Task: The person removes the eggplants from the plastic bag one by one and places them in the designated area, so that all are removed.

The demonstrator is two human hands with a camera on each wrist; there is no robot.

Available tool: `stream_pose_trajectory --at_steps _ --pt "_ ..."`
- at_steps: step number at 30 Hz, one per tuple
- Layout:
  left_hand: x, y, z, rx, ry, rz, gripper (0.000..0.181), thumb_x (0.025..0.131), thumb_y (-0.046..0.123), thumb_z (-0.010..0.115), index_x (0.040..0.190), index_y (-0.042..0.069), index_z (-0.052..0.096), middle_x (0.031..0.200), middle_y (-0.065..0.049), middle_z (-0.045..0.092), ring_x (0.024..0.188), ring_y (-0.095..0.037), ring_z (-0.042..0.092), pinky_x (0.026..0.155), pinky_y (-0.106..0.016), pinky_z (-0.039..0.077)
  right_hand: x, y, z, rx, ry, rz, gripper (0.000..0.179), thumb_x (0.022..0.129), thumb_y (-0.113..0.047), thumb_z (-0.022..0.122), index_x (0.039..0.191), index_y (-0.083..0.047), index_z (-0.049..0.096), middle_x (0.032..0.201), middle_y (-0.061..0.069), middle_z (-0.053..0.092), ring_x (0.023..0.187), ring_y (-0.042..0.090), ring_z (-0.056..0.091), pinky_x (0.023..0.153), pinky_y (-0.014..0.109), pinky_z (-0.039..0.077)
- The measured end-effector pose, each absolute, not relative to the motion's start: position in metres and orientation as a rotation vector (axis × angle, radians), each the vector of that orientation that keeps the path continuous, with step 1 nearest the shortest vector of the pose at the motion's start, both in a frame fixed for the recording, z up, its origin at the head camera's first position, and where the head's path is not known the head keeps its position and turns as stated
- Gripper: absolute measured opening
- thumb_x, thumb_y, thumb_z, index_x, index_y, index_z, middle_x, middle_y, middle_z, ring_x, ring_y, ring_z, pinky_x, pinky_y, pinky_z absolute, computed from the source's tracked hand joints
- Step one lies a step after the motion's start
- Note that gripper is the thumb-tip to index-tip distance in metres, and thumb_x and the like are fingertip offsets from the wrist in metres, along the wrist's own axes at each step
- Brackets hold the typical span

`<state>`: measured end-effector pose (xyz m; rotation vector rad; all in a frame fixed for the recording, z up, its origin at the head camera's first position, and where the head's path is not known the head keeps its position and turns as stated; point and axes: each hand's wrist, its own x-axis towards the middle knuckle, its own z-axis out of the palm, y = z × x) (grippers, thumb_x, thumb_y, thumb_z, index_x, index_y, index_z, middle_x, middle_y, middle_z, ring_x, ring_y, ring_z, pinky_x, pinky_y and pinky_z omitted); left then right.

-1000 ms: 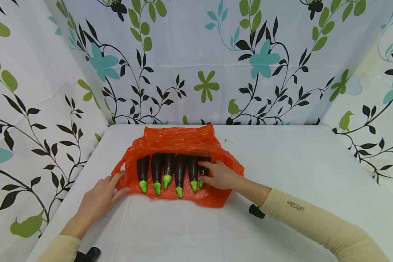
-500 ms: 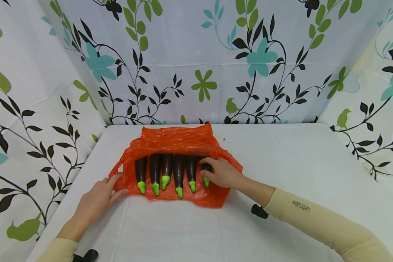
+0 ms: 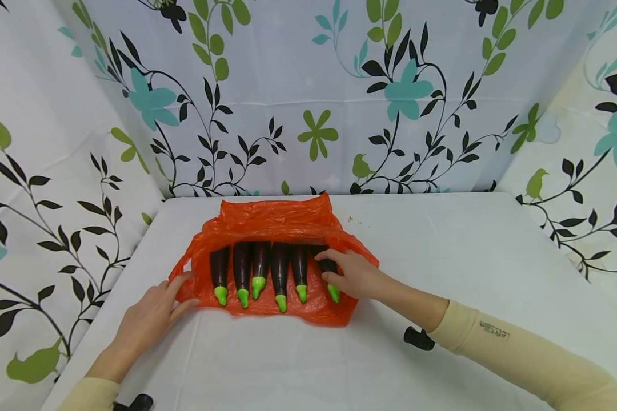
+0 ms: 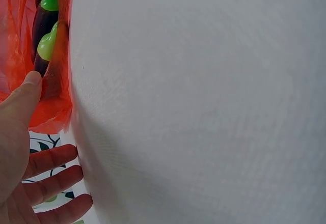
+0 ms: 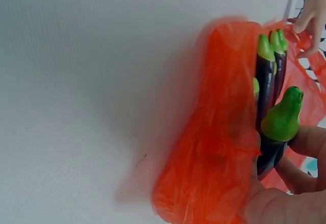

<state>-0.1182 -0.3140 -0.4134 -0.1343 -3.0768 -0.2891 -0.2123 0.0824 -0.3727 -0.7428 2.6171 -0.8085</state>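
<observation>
An orange-red plastic bag lies on the white table with its mouth toward me. Several dark purple eggplants with bright green caps sit side by side inside, their upper ends hidden under the bag's top layer. My right hand grips the rightmost eggplant between thumb and fingers; its cap tilts out to the right. At the bag's left edge, my left hand rests with fingers fairly straight. In the left wrist view its thumb touches the bag and the other visible fingers spread apart.
The white table extends in front of the bag and to its right. Floral-patterned cloth hangs behind the table and along both sides. Small dark specks mark the tabletop behind the bag's right side.
My right hand has shifted the rightmost eggplant to the right, away from its neighbour, with its green cap swinging outward. My left hand has stayed at the bag's left edge.
</observation>
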Motion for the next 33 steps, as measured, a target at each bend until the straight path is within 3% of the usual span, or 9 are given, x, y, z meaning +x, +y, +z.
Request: stream_pose_trajectory --at_steps 10,18,26,33 --pt "-0.116 -0.315 -0.414 -0.16 -3.061 -0.275 0.059 0.088 0.042 0.07 0.136 0.019 0.043 0.093 -0.014 0.058 0.084 -0.033 0.058 0.052 -0.05 0.051 -0.188 0.108 -0.352 -0.849 2.479 -0.947 0.043 0.095 -0.021 0.061 0.137 -0.023 0.054 0.121 0.007 0.056 0.103 0.024 0.049 0.07 0.032 0.049" --pt "-0.117 -0.314 -0.411 -0.161 -3.066 -0.277 0.059 0.089 0.042 0.07 0.136 0.018 0.044 0.091 -0.013 0.057 0.082 -0.031 0.057 0.051 -0.048 0.051 -0.18 0.127 -0.337 -0.872 2.457 -1.029 0.04 0.096 -0.024 0.063 0.135 -0.021 0.055 0.112 0.006 0.06 0.084 0.019 0.059 0.067 0.033 0.05" --pt "-0.117 -0.313 -0.41 -0.161 -3.066 -0.282 0.06 0.088 0.042 0.071 0.136 0.017 0.044 0.094 -0.014 0.058 0.083 -0.032 0.057 0.053 -0.049 0.052 -0.202 0.146 -0.321 -0.76 2.534 -1.152 0.044 0.098 -0.024 0.061 0.14 -0.021 0.049 0.12 0.014 0.056 0.097 0.025 0.062 0.075 0.035 0.055" --pt "-0.117 -0.314 -0.412 -0.156 -3.074 -0.289 0.061 0.088 0.044 0.07 0.136 0.017 0.044 0.096 -0.017 0.058 0.084 -0.034 0.058 0.053 -0.05 0.052 -0.236 0.168 -0.321 -0.585 2.64 -1.169 0.052 0.1 -0.028 0.058 0.148 -0.023 0.04 0.127 0.016 0.053 0.103 0.028 0.064 0.085 0.047 0.053"
